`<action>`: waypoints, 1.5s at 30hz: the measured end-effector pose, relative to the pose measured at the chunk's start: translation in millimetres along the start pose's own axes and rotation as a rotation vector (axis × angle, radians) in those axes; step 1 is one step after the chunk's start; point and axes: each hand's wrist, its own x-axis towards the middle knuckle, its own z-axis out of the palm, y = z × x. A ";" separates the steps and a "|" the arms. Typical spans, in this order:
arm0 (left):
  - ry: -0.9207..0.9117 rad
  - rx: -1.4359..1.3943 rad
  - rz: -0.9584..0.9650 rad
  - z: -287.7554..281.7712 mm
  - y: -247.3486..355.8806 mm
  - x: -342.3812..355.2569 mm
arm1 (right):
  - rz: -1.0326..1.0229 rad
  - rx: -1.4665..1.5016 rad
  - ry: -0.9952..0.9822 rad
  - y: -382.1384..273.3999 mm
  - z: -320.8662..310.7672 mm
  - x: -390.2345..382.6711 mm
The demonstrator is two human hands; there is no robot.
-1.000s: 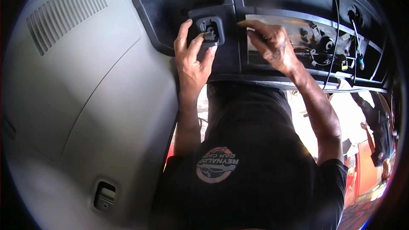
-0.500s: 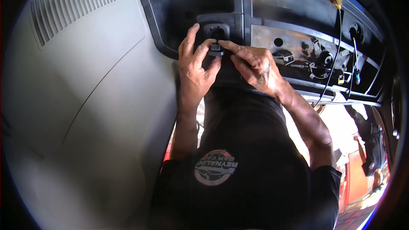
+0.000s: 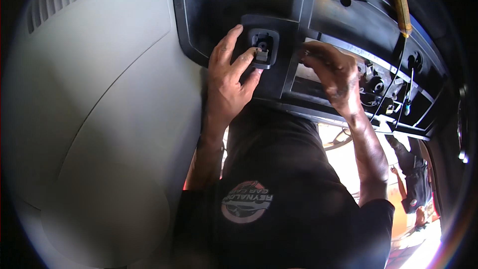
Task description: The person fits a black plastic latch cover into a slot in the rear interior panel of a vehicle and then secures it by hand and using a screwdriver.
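A black rectangular bezel (image 3: 273,45) with rounded corners sits at a dark recess in the black panel (image 3: 294,62). My left hand (image 3: 230,72) is on it: the index fingertip touches a small grey block (image 3: 262,56) inside the frame, and the thumb presses at the lower edge. The other left fingers stretch upward along the panel. Off to the right, my right hand (image 3: 338,77) is raised in front of the panel's open section, away from the bezel. Its fingers are bent and smeared by motion, so whether they hold anything is unclear.
A yellow-handled tool (image 3: 400,7) hangs at upper right with a black cable below it. Cables, connectors and a round part (image 3: 378,84) show in the panel opening. A pale trim panel (image 3: 119,114) fills the left. Another person (image 3: 417,174) is at far right.
My right hand has moved off the bezel, up and to the right. My left hand stays at the bezel, which now lies more against the panel with its opening exposed. The view has shifted.
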 end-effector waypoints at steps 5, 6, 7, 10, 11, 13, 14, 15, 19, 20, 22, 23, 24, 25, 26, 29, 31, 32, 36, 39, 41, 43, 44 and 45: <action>-0.005 0.003 -0.017 0.8 2.3 -1.0 | -0.376 -0.298 -0.085 -6.7 14.8 26.4; -0.012 0.001 -0.025 1.3 2.6 -0.8 | -0.443 -0.315 -0.095 -3.8 20.8 30.8; -0.016 0.001 -0.035 0.3 2.0 -0.4 | -0.513 -0.330 -0.108 -2.0 24.5 35.2; -0.026 0.003 -0.063 0.3 3.1 -0.2 | -0.606 -0.427 -0.146 -6.6 24.7 38.6; -0.021 0.004 -0.064 0.7 2.9 -0.6 | -0.628 -0.445 -0.158 -8.4 24.3 38.3; 0.001 0.004 -0.025 1.5 0.5 -0.2 | -0.627 -0.452 -0.162 -12.8 21.7 40.1; 0.007 0.003 -0.030 1.3 0.0 -0.4 | -0.622 -0.459 -0.163 -14.6 20.6 41.3; -0.002 -0.001 -0.027 1.0 -0.2 -0.6 | -0.626 -0.460 -0.169 -14.8 19.5 43.4; -0.008 -0.011 -0.024 0.2 -0.1 -0.4 | -0.598 -0.540 -0.268 -22.5 15.9 53.3; -0.008 -0.012 -0.023 0.7 -0.7 -0.9 | -0.581 -0.565 -0.335 -25.2 16.3 54.7; -0.004 0.012 -0.019 1.6 -2.2 -2.0 | -0.605 -0.568 -0.322 -18.9 21.6 57.9; -0.003 0.012 -0.018 1.7 -2.2 -2.0 | -0.629 -0.570 -0.311 -15.8 23.5 60.1; -0.007 0.011 -0.020 1.8 -1.9 -2.1 | -0.631 -0.572 -0.310 -14.6 23.5 62.1; -0.009 0.011 -0.024 2.0 -2.0 -2.9 | -0.633 -0.510 -0.313 -13.3 23.8 64.0; -0.006 0.012 -0.026 2.9 -2.6 -3.8 | -0.634 -0.449 -0.317 -12.5 24.2 64.8; 0.000 -0.034 -0.045 5.1 -3.8 -4.5 | -0.628 -0.473 -0.291 -10.9 26.3 63.3; 0.001 -0.048 -0.041 4.5 -3.4 -3.4 | -0.657 -0.498 -0.290 -11.6 27.3 64.2; 0.002 -0.048 -0.041 4.8 -4.0 -3.8 | -0.685 -0.525 -0.286 -12.3 27.6 64.8; 0.012 -0.070 -0.052 4.9 -5.2 -6.0 | -0.732 -0.585 -0.305 -21.5 27.0 65.9; 0.014 -0.092 -0.043 5.9 -6.7 -4.3 | -0.773 -0.699 -0.382 -31.8 29.7 66.3; 0.024 -0.116 -0.042 7.3 -6.5 -4.2 | -0.760 -0.684 -0.330 -29.1 31.1 65.8; 0.036 -0.120 -0.045 6.5 -5.3 -4.7 | -0.722 -0.665 -0.363 -31.0 28.7 65.1; 0.036 -0.117 -0.042 6.0 -4.8 -4.7 | -0.683 -0.644 -0.398 -32.1 27.6 64.8; 0.046 -0.106 -0.031 6.0 -4.0 -4.3 | -0.684 -0.643 -0.395 -32.4 25.8 65.1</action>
